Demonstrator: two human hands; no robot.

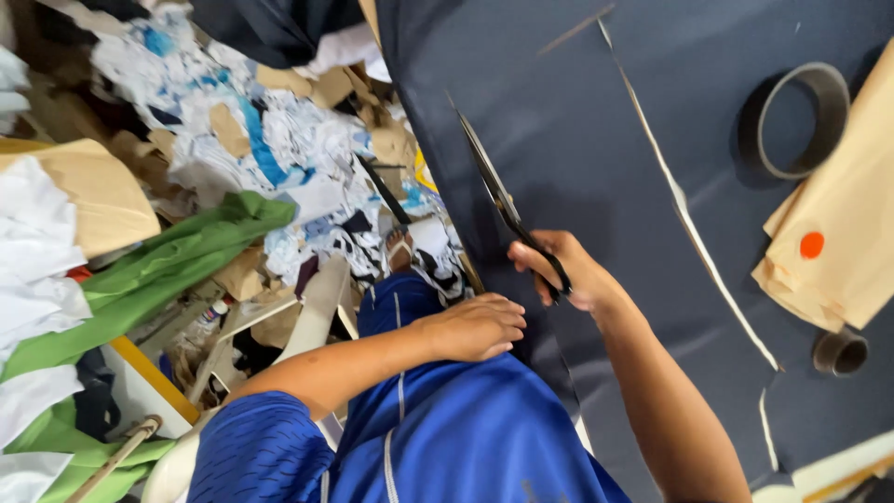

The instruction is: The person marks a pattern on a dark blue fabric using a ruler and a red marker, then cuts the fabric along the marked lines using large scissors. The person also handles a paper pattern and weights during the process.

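One pair of scissors (498, 196) is lying against one navy cloth (596, 149) on the counter, the right hand (563, 270) gripping its handles (blades barely parted); the left hand (475, 326) is resting flat at the cloth's edge, holding nothing.

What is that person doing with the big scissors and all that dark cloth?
A person in a blue shirt is cutting dark blue cloth spread on a table. The right hand holds the scissors, whose blades point away along the cloth's edge. The left hand rests on the cloth edge beside it. A tape ring and tan paper pieces lie on the cloth. Scraps of cloth and paper cover the floor.
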